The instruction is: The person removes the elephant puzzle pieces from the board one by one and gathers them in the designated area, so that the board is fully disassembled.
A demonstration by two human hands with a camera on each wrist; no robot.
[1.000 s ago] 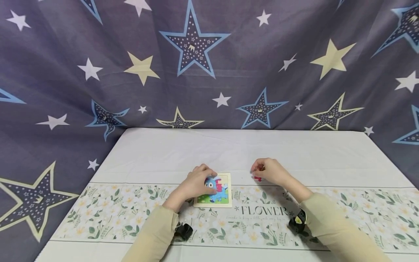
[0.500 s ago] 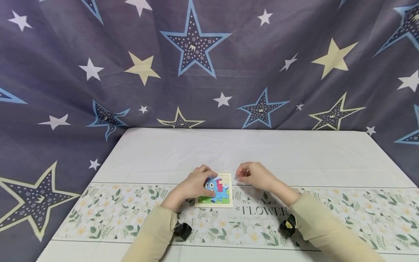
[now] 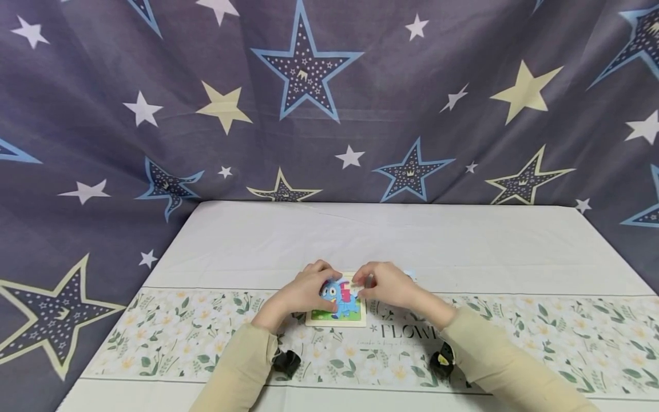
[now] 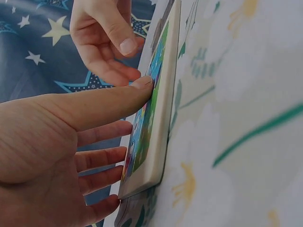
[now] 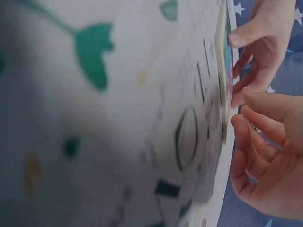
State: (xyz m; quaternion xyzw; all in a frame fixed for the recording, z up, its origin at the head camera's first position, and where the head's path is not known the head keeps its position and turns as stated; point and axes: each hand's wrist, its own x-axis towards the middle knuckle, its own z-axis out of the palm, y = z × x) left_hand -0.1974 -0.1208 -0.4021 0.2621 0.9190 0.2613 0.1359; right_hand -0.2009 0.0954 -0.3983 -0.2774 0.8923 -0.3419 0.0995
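Observation:
A small framed jigsaw puzzle (image 3: 350,310) lies on the table, with a blue cartoon figure, some red and a green ground. My left hand (image 3: 306,289) is spread over its left side; in the left wrist view the straight thumb presses on the picture and the fingers reach the far edge. Over the puzzle's upper right is my right hand (image 3: 389,284). Its thumb and bent fingers come close together above the pale upper-right part of the picture. I cannot tell whether a piece is between those fingertips.
A small light-blue piece (image 3: 411,275) shows just behind the right hand. The white tablecloth (image 3: 247,240) has a floral band (image 3: 185,332) with printed lettering. A star-patterned curtain (image 3: 437,114) hangs at the table's back and sides. Each wrist wears a black camera.
My right hand has moved left from beside a small red piece to the puzzle's upper right. That red piece no longer shows in the head view. The left hand has stayed put.

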